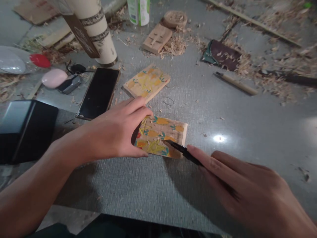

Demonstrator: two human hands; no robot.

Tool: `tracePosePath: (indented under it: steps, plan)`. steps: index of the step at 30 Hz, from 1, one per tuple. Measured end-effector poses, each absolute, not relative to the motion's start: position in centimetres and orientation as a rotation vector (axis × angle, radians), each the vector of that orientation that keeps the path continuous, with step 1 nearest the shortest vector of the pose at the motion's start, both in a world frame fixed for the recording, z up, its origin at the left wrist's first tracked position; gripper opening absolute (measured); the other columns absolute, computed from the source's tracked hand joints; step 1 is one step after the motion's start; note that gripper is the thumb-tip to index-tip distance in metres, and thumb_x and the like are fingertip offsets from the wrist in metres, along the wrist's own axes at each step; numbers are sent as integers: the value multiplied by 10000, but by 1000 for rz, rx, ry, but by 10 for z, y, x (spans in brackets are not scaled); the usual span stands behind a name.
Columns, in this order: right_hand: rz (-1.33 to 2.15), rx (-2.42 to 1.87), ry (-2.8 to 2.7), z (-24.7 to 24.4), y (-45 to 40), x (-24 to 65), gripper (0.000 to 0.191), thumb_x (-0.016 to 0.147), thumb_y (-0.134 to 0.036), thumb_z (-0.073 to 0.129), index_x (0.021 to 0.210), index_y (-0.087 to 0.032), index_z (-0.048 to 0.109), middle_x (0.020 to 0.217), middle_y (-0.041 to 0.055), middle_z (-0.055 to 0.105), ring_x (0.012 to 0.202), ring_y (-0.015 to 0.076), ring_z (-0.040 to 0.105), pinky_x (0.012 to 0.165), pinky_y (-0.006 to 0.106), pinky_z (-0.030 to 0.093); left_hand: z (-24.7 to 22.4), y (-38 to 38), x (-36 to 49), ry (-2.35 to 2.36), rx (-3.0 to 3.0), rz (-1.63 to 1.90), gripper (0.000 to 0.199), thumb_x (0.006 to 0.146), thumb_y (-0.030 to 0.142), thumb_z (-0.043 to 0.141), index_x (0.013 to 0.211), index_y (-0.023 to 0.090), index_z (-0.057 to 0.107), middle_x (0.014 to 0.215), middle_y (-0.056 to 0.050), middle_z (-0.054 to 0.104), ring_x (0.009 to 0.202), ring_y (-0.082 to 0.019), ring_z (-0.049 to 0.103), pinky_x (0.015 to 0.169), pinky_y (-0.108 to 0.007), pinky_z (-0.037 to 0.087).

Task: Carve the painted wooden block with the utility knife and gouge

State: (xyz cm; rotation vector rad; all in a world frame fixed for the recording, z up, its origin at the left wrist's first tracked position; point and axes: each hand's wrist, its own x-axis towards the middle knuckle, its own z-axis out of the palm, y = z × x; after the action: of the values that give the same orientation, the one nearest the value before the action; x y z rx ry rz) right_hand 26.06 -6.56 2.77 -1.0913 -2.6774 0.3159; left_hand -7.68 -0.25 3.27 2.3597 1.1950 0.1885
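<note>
My left hand point(116, 132) grips the left edge of a small painted wooden block point(164, 134) that lies flat on the grey table. Yellow, orange and blue motifs cover the block's top. My right hand point(245, 188) holds a thin black tool point(182, 150), and its tip rests on the block's near right part. A second painted block point(146, 82) lies just beyond, untouched.
A black phone point(99, 92) lies left of the blocks, a dark box point(22, 127) at the far left. Behind stand a patterned tube point(99, 33), a green-white bottle point(139, 11), carved wood pieces point(157, 38), shavings, a dark cloth point(221, 54) and a wooden-handled tool point(235, 83).
</note>
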Motion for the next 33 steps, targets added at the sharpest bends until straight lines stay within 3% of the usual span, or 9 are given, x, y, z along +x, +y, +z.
tracePosePath:
  steps: [5, 9, 15, 18, 21, 23, 26, 29, 33]
  plan:
    - [286, -1063, -2708, 27, -66, 261, 610, 1056, -80, 504, 1644, -242, 493, 834, -41, 655, 512, 129, 576, 495, 275, 500, 34, -2, -77, 1177, 2385, 185, 682, 807, 473, 885, 1348, 214, 560, 1316, -133, 540, 1220, -382, 604, 1045, -559, 541]
    - [227, -1078, -2740, 28, -67, 261, 658, 1041, -91, 520, 1677, -248, 464, 870, -32, 677, 513, 136, 571, 452, 304, 476, 32, -2, -77, 1186, 2379, 197, 690, 779, 506, 900, 1329, 260, 564, 1302, -122, 545, 1217, -389, 608, 1037, -570, 552]
    - [236, -925, -2907, 41, -68, 262, 826, 920, -18, 411, 1740, -89, 338, 833, 17, 616, 558, 178, 612, 408, 344, 449, 31, 0, -75, 1161, 2383, 233, 633, 753, 483, 910, 1255, 271, 587, 1284, -115, 565, 1179, -382, 626, 1005, -546, 572]
    - [388, -1039, -2830, 44, -65, 259, 781, 990, -53, 414, 1753, -205, 340, 874, 7, 692, 554, 156, 642, 419, 303, 474, 34, -1, -72, 1150, 2408, 233, 571, 782, 457, 885, 1225, 252, 588, 1272, -115, 561, 1157, -367, 628, 1000, -528, 566]
    - [626, -1159, -2654, 43, -62, 254, 639, 1095, -209, 473, 1721, -316, 404, 1023, 21, 803, 639, 150, 736, 468, 237, 540, 36, -1, -70, 1151, 2418, 228, 524, 812, 441, 854, 1213, 226, 596, 1216, -108, 550, 1102, -350, 623, 961, -521, 560]
    - [732, -1232, -2556, 41, -60, 252, 574, 1109, -271, 508, 1677, -345, 480, 1089, 24, 835, 699, 158, 783, 475, 210, 557, 36, -1, -70, 1151, 2426, 238, 512, 813, 432, 856, 1202, 213, 603, 1176, -101, 545, 1080, -350, 620, 950, -520, 550]
    - [896, -1280, -2472, 37, -57, 253, 558, 1076, -250, 559, 1624, -352, 570, 1040, 0, 856, 738, 182, 812, 500, 213, 598, 34, -1, -71, 1143, 2434, 248, 527, 805, 424, 880, 1200, 214, 601, 1188, -101, 547, 1087, -349, 620, 946, -512, 544]
    - [1018, -1293, -2408, 34, -51, 255, 583, 1046, -227, 597, 1614, -359, 591, 1022, -23, 862, 794, 209, 827, 593, 267, 670, 32, 0, -73, 1144, 2423, 243, 574, 768, 429, 915, 1201, 240, 589, 1209, -93, 543, 1082, -338, 617, 932, -507, 554]
    - [1329, -1288, -2321, 35, -42, 255, 531, 1081, -286, 595, 1596, -410, 599, 1264, -35, 836, 1027, 176, 828, 830, 262, 686, 33, 1, -74, 1165, 2385, 193, 629, 757, 443, 899, 1254, 248, 566, 1248, -103, 545, 1123, -359, 618, 972, -548, 569]
